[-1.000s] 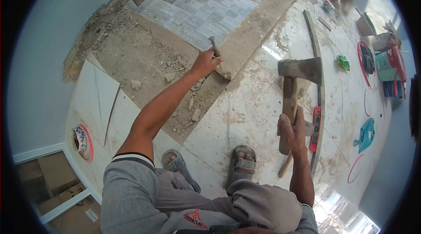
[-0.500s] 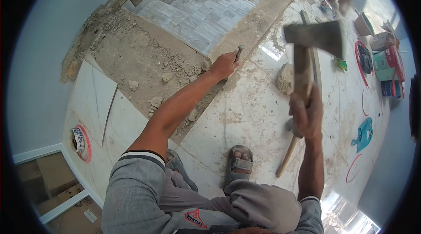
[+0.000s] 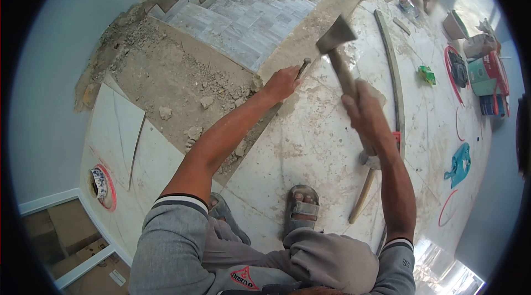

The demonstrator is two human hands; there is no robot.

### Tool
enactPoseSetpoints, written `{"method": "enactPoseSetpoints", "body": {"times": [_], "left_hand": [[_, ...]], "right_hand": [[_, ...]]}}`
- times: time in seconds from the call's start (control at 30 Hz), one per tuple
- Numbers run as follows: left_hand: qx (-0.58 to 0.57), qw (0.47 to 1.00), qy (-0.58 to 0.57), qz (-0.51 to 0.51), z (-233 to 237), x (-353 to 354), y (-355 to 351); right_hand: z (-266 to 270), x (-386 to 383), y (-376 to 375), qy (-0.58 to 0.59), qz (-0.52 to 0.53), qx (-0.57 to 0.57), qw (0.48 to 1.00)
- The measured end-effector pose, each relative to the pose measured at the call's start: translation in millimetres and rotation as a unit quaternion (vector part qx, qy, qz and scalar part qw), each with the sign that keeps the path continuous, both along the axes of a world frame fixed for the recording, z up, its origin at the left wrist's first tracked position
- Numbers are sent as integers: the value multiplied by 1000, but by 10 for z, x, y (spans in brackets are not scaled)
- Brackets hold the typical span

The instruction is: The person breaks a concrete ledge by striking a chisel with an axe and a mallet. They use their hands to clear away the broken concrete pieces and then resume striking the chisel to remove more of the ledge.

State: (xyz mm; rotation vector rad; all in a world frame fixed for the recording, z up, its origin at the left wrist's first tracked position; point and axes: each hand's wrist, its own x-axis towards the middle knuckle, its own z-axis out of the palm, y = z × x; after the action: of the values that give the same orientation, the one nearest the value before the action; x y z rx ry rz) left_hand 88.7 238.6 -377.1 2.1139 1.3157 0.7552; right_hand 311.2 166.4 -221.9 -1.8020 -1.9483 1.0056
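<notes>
My left hand (image 3: 282, 84) is wrapped round a metal chisel (image 3: 305, 65), whose blunt top sticks up above the fist. Its lower end is hidden by the hand, at the broken edge between the rubble bed (image 3: 166, 79) and the white tiles (image 3: 287, 145). In my right hand (image 3: 365, 111) is a hatchet (image 3: 336, 36), gripped by its handle and raised to the right of the chisel. The hatchet head is slightly blurred and apart from the chisel. Below my right hand, a hammer with a wooden handle (image 3: 362, 196) lies on the tiles.
Tiled stairs (image 3: 232, 24) descend beyond the rubble. A long wooden strip (image 3: 394, 68) lies at right, with a green wrapper (image 3: 426, 75), a teal bag (image 3: 459, 166) and buckets (image 3: 488, 76) farther over. A loose tile (image 3: 116, 123) and a tape roll (image 3: 99, 183) are at left.
The hatchet has swung left and away from me, toward the chisel, along with my right hand. My left hand keeps its hold on the chisel in nearly the same place.
</notes>
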Motion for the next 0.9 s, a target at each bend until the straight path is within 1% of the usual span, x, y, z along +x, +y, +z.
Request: {"method": "enactPoseSetpoints", "body": {"times": [0.03,0.07,0.1,0.13,0.17,0.23,0.27,0.3,0.33,0.37,0.4,0.43,0.47,0.5,0.53,0.6,0.63,0.67,0.7,0.73,0.77,0.8,0.83,0.87,0.9], "left_hand": [[-4,1000,1,-1,-3,-7,-11],[-6,1000,6,-7,14,-13,46],[-13,1000,11,-13,5,-15,55],[-17,1000,11,-15,-23,-19,43],[-8,1000,0,-15,-40,-21,52],[0,1000,-11,-16,-49,-9,70],[-7,1000,3,-21,-50,-5,66],[-11,999,16,-27,-35,0,66],[-8,999,15,-27,-13,-1,60],[-21,999,17,-25,12,-5,47],[-34,999,18,-21,29,2,25],[-25,999,18,-23,-26,19,-18],[-24,999,23,-29,-96,19,-90],[-25,999,25,-28,-148,6,-102],[-50,999,14,-14,-130,-18,-93],[-72,997,-1,-1,-26,-102,-34],[-91,996,-13,13,34,-147,-38],[-94,995,-13,13,130,-194,3],[-95,994,-38,43,234,-255,42],[-96,991,-65,73,285,-297,59],[-95,990,-65,75,293,-321,89],[-122,984,-101,85,276,-334,117],[-148,975,-137,95,266,-344,125],[-147,975,-137,97,249,-352,118],[-112,987,-90,78,234,-343,103]], "right_hand": [[130,-19,-26,30,-9,72,997],[341,-21,-57,62,-39,91,993],[560,-33,-90,126,-63,101,985],[609,-28,-57,193,-84,192,959],[722,-51,-30,228,-100,264,932],[804,-99,76,312,-91,388,862],[720,-92,117,338,-77,374,860],[525,-55,141,363,-63,362,857],[-62,75,139,339,-71,330,878],[-155,75,69,147,-38,142,978],[-386,118,16,-52,81,148,984],[-380,76,17,-57,120,73,988],[-311,103,8,-52,97,40,993],[-132,106,18,-48,82,5,995],[11,93,-12,-48,84,3,995],[289,67,-109,72,-25,126,989],[415,94,-130,160,-72,101,979],[534,129,-141,200,-68,148,966],[597,155,-165,241,-63,195,949],[595,166,-213,242,-61,193,949],[596,177,-270,278,-67,181,941],[595,189,-337,313,-73,169,932],[538,202,-410,313,-71,170,932],[410,212,-487,319,-82,137,934],[268,219,-563,324,-94,102,936]]}}
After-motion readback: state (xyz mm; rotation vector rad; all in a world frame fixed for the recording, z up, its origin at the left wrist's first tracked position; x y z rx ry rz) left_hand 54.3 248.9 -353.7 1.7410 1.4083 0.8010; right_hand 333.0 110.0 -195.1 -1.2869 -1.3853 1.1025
